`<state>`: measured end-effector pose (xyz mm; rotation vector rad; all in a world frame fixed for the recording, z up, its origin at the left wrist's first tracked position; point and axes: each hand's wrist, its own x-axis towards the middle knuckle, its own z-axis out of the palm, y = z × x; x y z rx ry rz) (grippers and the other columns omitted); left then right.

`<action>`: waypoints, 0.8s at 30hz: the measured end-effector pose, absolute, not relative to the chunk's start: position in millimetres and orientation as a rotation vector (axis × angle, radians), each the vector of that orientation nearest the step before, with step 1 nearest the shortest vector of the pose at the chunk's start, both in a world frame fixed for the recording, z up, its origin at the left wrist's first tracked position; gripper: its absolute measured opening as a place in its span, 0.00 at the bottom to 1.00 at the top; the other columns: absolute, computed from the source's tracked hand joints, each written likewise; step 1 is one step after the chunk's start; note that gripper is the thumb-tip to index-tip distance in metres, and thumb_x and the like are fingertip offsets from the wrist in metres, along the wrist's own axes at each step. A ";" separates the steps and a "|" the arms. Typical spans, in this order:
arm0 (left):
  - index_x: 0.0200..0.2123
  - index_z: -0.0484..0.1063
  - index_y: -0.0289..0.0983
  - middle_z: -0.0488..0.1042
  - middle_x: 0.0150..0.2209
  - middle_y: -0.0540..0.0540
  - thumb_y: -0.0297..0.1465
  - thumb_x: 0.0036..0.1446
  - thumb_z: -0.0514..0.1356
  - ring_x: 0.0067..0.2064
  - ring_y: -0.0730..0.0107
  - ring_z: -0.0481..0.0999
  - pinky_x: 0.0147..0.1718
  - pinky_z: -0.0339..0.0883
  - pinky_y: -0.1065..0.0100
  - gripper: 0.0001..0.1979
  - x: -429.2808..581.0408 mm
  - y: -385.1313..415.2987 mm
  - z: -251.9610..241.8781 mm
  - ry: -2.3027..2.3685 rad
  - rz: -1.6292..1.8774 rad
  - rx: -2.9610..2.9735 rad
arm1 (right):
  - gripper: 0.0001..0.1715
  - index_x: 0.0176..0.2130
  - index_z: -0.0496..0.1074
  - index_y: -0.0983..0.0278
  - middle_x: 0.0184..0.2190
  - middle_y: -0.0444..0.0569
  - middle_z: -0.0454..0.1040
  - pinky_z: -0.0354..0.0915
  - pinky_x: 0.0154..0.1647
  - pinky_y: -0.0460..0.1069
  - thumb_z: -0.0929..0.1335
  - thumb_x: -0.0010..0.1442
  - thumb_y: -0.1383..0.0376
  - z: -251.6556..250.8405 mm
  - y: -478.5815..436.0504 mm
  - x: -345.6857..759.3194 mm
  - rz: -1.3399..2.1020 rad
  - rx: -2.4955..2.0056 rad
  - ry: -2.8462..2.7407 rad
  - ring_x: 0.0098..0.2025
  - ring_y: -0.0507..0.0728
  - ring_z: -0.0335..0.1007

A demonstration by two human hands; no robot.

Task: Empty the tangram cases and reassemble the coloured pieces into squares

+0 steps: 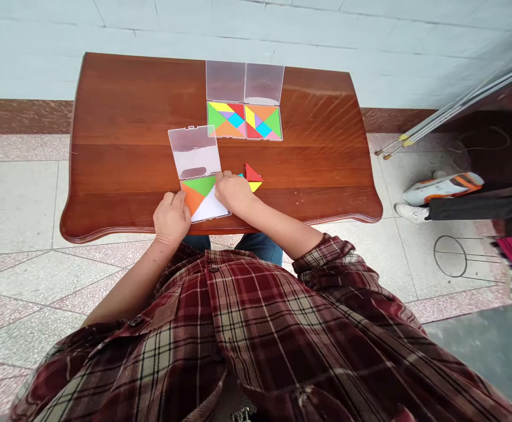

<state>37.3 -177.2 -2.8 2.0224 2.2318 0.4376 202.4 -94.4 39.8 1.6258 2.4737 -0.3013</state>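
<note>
While I watch through the head camera, the person's left hand (171,220) rests at the near-left corner of an open plastic tangram case (205,202) on the wooden worktop (128,105), its fingers (179,199) curled against the case's edge. The right hand (235,194) lies at the case's far-right corner, its fingers (219,177) bent down close together at a green triangle (200,185); I cannot tell whether either hand pinches anything. An orange triangle (191,198) sits beside the green one, and white backing fills the rest. The clear lid (193,152) lies open beyond. Just right of the hand, a red triangle (251,173) touches a yellow triangle (255,186), with a cyan piece (241,174) partly hidden. Farther up, two filled tangram cases (244,121) sit side by side, their clear lids (244,82) open beyond them.
</note>
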 end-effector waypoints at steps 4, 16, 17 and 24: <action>0.53 0.73 0.34 0.71 0.40 0.39 0.28 0.60 0.50 0.37 0.62 0.71 0.33 0.59 0.64 0.20 37.4 -177.2 -2.5 2.230 0.432 2.041 | 0.20 0.51 0.68 0.73 0.45 0.64 0.76 0.66 0.42 0.53 0.57 0.62 0.75 41.2 -93.2 205.6 -0.384 1.715 2.443 0.47 0.64 0.74; 0.52 0.74 0.34 0.72 0.39 0.40 0.28 0.60 0.50 0.36 0.63 0.71 0.32 0.59 0.65 0.20 35.0 -177.4 -7.9 2.247 0.459 2.074 | 0.11 0.42 0.71 0.65 0.36 0.54 0.75 0.63 0.39 0.52 0.62 0.59 0.71 42.4 -63.9 289.4 -0.602 2.251 2.325 0.37 0.60 0.70; 0.52 0.74 0.35 0.72 0.39 0.40 0.28 0.60 0.50 0.36 0.63 0.71 0.32 0.59 0.65 0.20 34.9 -177.4 -8.0 2.250 0.459 2.070 | 0.12 0.42 0.71 0.66 0.40 0.56 0.75 0.64 0.40 0.53 0.62 0.59 0.71 42.8 -65.2 289.9 -0.557 2.252 2.328 0.39 0.61 0.70; 0.52 0.73 0.34 0.71 0.40 0.39 0.29 0.60 0.50 0.38 0.62 0.72 0.34 0.61 0.64 0.20 35.7 -177.2 -4.3 2.228 0.458 2.049 | 0.17 0.51 0.69 0.65 0.53 0.56 0.70 0.66 0.48 0.54 0.62 0.63 0.72 42.9 -84.0 231.2 -0.608 1.504 2.825 0.51 0.61 0.69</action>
